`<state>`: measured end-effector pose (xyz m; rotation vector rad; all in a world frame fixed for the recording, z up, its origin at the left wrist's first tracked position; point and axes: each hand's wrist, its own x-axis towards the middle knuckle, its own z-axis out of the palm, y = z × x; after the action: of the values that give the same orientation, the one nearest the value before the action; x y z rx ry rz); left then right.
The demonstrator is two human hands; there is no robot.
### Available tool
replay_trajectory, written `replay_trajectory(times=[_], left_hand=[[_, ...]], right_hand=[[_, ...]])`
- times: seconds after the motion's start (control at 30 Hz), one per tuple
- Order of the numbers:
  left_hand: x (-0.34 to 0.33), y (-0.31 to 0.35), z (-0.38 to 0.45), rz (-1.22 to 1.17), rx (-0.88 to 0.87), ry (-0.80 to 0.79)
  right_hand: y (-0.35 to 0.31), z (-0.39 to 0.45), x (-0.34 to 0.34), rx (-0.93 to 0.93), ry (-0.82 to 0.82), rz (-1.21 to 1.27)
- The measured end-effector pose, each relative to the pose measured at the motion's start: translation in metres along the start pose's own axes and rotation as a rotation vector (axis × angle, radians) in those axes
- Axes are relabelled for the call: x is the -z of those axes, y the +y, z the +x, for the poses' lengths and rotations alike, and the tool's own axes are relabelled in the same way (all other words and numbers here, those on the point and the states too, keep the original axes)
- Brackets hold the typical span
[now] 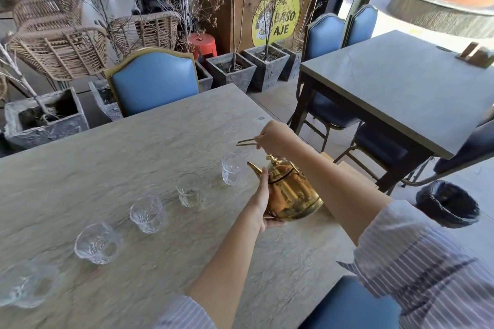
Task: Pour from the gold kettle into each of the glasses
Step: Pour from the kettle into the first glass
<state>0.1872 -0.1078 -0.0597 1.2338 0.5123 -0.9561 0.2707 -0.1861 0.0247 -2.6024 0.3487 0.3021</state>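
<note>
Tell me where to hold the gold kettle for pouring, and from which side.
Grip the gold kettle by its wire handle, which arches above the lid, coming from above as the right hand does. Steady the round belly from the near side, opposite the spout, with the left hand.

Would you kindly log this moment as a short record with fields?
kettle: gold kettle, tilted, spout toward the farthest glass
right hand: right hand gripping the raised wire handle
left hand: left hand supporting the kettle's side and base
glasses: five in a diagonal row on the table
pouring: no stream visible
</note>
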Motion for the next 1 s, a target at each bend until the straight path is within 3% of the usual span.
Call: replay_trajectory(times=[1.0], left_hand=[[-0.005, 0.01, -0.012, -0.036, -0.07, -0.142]], right_hand=[[-0.025, -0.015, 0.033, 0.036, 0.058, -0.11]])
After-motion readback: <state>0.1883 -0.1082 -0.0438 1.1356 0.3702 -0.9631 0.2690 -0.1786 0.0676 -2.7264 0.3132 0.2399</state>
